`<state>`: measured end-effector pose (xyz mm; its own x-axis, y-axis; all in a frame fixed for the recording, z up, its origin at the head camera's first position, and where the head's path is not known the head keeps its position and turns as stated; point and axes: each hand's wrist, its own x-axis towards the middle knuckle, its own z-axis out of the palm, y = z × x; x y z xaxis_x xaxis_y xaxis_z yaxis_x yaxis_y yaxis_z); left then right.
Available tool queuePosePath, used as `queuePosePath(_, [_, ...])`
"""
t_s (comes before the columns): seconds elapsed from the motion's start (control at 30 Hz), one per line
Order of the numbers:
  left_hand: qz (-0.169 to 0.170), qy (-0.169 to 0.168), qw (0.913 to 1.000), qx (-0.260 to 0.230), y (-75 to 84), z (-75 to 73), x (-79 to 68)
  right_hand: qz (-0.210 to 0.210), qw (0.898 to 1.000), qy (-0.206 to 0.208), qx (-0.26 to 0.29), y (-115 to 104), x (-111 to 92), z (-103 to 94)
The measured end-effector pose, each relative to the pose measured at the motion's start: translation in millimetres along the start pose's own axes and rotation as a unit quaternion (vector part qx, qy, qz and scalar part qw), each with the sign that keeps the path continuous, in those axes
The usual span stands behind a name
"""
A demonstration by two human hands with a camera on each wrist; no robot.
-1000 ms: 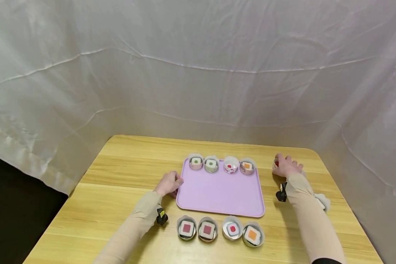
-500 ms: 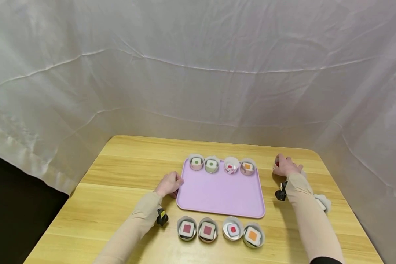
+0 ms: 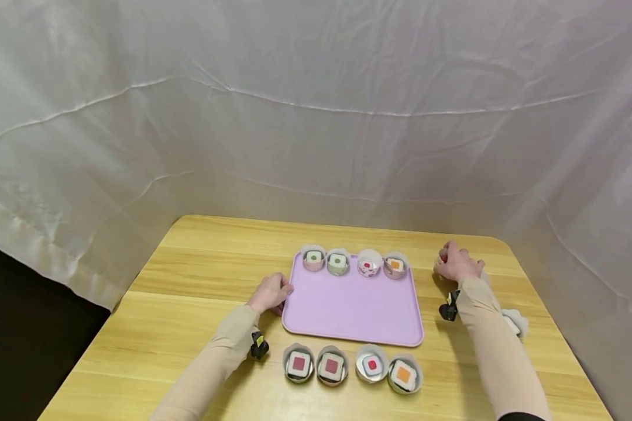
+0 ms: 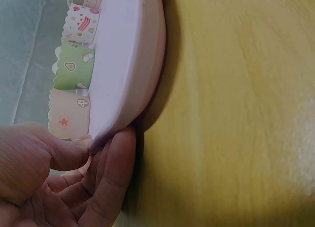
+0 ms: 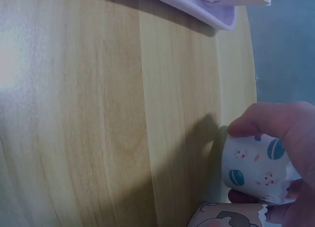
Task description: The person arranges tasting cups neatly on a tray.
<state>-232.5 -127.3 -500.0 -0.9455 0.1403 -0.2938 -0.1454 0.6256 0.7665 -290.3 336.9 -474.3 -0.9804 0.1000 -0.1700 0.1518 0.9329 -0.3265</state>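
My left hand (image 3: pixel 268 293) pinches the left edge of the lilac tray (image 3: pixel 353 310), thumb on the rim and fingers beneath, as the left wrist view shows. Along the tray's far side stand several paper cups, among them a green one (image 4: pixel 75 65), each holding a small square sushi piece (image 3: pixel 339 261). Right of the tray, my right hand (image 3: pixel 459 265) grips a white paper cup with teal and pink prints (image 5: pixel 256 165) between thumb and fingers. Something red shows inside it in the head view. Close beside that cup is a pinkish paper cup (image 5: pixel 229 217), partly out of frame.
In front of the tray, several paper cups with square sushi pieces stand in a row, two with dark red centres (image 3: pixel 298 364), one red (image 3: pixel 371 365), one orange (image 3: pixel 402 375). Another cup (image 3: pixel 515 323) sits partly behind the right forearm. White cloth (image 3: pixel 316 146) encloses the wooden table (image 3: pixel 210 257).
My right hand has shifted very slightly, its fingers a little farther from me at the cup. My left hand stays on the tray edge.
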Motion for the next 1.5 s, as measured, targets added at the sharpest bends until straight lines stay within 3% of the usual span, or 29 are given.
queuePosePath(0.7, [0.005, 0.002, 1.0, 0.005, 0.6, -1.5, -3.1, -0.012, 0.994, 0.042, 0.103, -17.8, 0.3, -15.9])
queuePosePath(1.03, [0.003, 0.002, 1.0, 0.006, 0.7, -1.5, -0.9, -0.023, 0.993, 0.056, 0.099, -30.8, -2.1, -20.4])
queuePosePath(1.5, [0.003, 0.0, 1.0, 0.009, 0.4, 0.1, 1.9, -0.096, 0.99, 0.05, 0.092, -56.6, -2.4, -24.3])
